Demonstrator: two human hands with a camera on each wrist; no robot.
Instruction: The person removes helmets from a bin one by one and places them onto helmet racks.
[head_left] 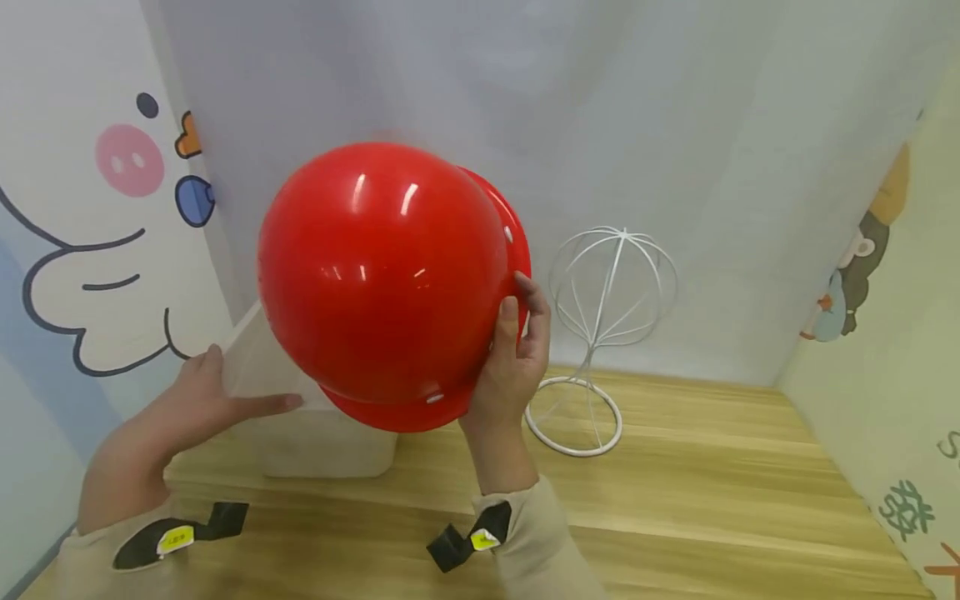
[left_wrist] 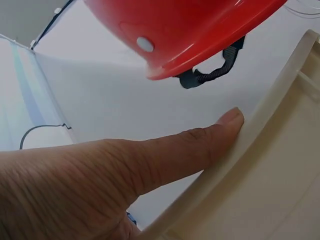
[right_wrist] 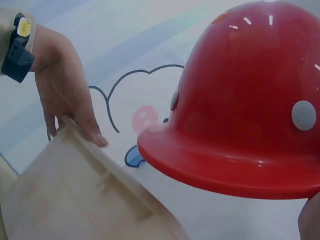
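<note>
A red hard hat (head_left: 390, 267) is held up in front of me, dome toward the head camera. My right hand (head_left: 510, 367) grips it by the brim, thumb on the outer side. A black strap (left_wrist: 220, 70) hangs below its edge in the left wrist view. My left hand (head_left: 198, 408) holds the rim of a whitish plastic bin (head_left: 326, 446), its thumb stretched along one side of the rim. The bin stands tilted behind and below the hat, which hides part of it in the head view. In the right wrist view, hat and bin are apart.
A white wire stand (head_left: 591, 346) with a round cage top and ring base stands right of the hat on the wooden table (head_left: 712, 467). A pale curtain (head_left: 675, 125) hangs behind. Cartoon-printed panels (head_left: 67, 308) flank the table on both sides.
</note>
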